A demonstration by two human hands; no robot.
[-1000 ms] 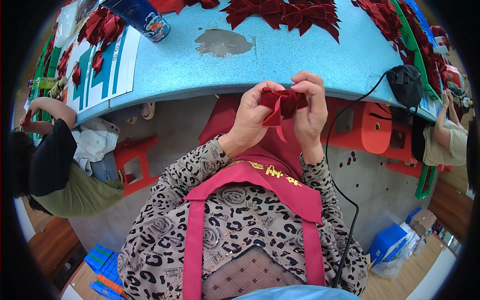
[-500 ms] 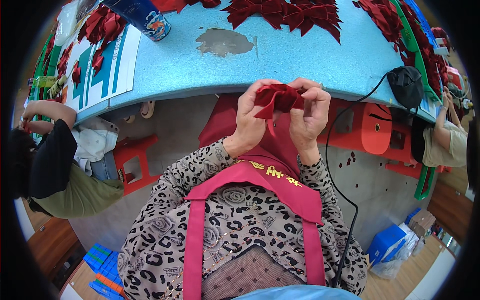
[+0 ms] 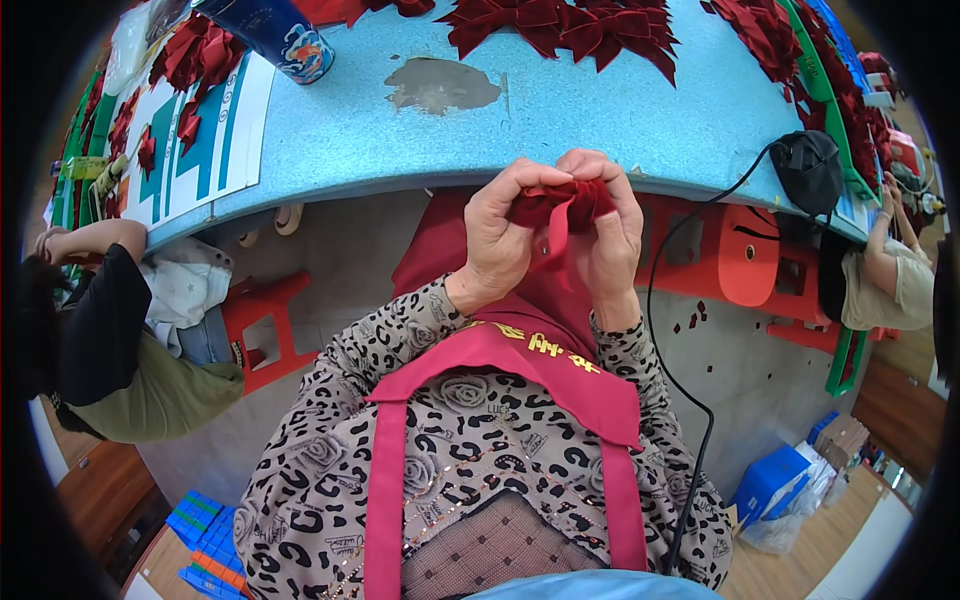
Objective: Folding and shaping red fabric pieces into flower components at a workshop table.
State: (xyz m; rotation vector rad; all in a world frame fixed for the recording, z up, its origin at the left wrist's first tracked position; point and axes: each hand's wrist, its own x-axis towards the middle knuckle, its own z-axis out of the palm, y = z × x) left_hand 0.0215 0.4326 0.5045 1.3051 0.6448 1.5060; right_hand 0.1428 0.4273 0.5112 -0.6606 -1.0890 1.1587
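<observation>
A dark red velvet ribbon bow [image 3: 562,208] is held up between my two hands, just off the table's near edge. My left hand [image 3: 496,232] grips its left side with thumb and fingers. My right hand [image 3: 614,228] pinches its right side, and the fingertips of both hands come close together over its top. A narrow strip of ribbon hangs down from the bow's middle. Beyond my hands, a heap of similar red bows [image 3: 565,28] lies on the blue table [image 3: 400,140].
A dark blue cup [image 3: 285,40] stands at the far left beside a white-and-teal sheet [image 3: 215,140] with red pieces. A black bag [image 3: 808,172] with a cable [image 3: 656,290] is at the right. Red stools [image 3: 268,320] flank me. Co-workers sit left [image 3: 150,350] and right [image 3: 885,270].
My hands have drawn closer together round the bow, with the right hand moving left. The bow has turned, so the narrow strip now shows in front.
</observation>
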